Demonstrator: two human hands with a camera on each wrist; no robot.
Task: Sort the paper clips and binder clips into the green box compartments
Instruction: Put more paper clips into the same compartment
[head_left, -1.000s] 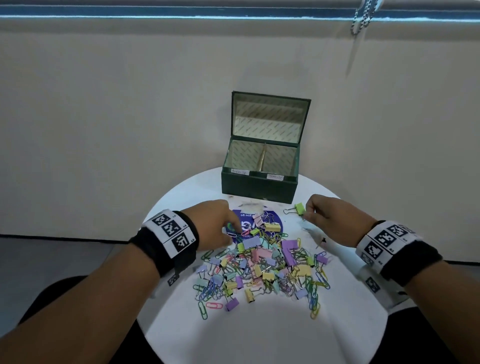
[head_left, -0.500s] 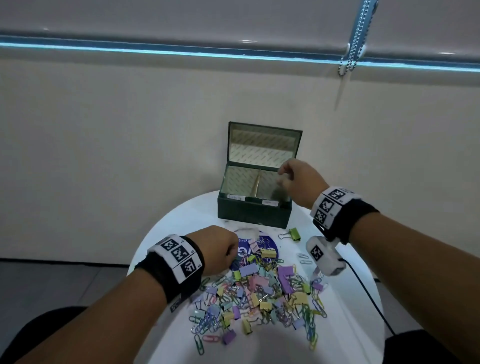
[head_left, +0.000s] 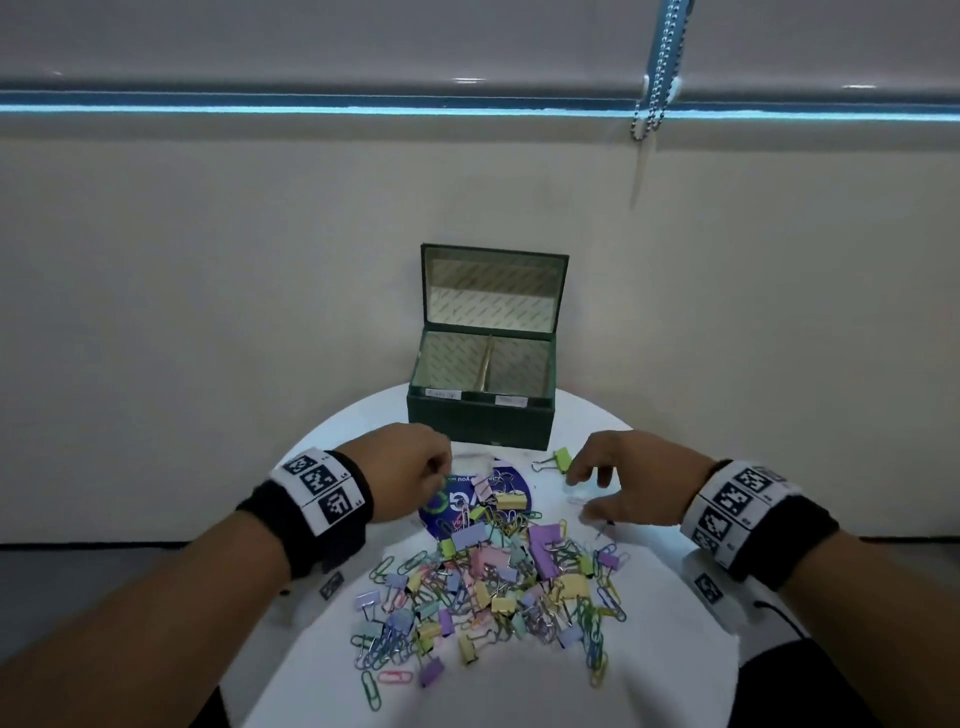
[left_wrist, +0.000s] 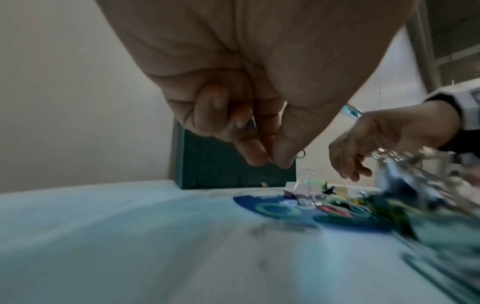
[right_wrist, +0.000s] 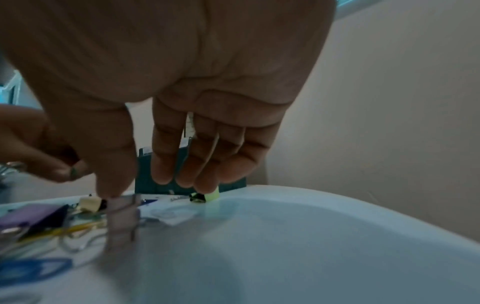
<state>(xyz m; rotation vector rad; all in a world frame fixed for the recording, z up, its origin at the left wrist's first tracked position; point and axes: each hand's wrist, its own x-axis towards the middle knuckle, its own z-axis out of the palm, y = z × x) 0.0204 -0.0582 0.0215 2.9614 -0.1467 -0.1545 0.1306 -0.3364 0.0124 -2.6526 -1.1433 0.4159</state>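
The green box (head_left: 480, 423) stands open at the table's far edge, with two compartments split by a divider and labels on its front rim. A heap of pastel paper clips and binder clips (head_left: 493, 582) lies in the middle of the table. My left hand (head_left: 441, 475) hovers at the heap's far left, thumb and forefinger pinching a green paper clip (left_wrist: 301, 154). My right hand (head_left: 587, 491) hangs over the table to the heap's far right, its fingers (right_wrist: 166, 164) pointing down and holding nothing. A lone green binder clip (head_left: 560, 460) lies just beyond its fingertips.
The round white table (head_left: 519, 691) is small, and its edge lies close on every side. A blue round sticker (head_left: 462, 501) lies under the heap's far part. A wall rises right behind the box. A black cable (head_left: 779, 618) runs off the table's right side.
My right hand went from the green binder clip up to the box's right compartment, then came back down beside that clip. My left hand stayed at the heap's far left.
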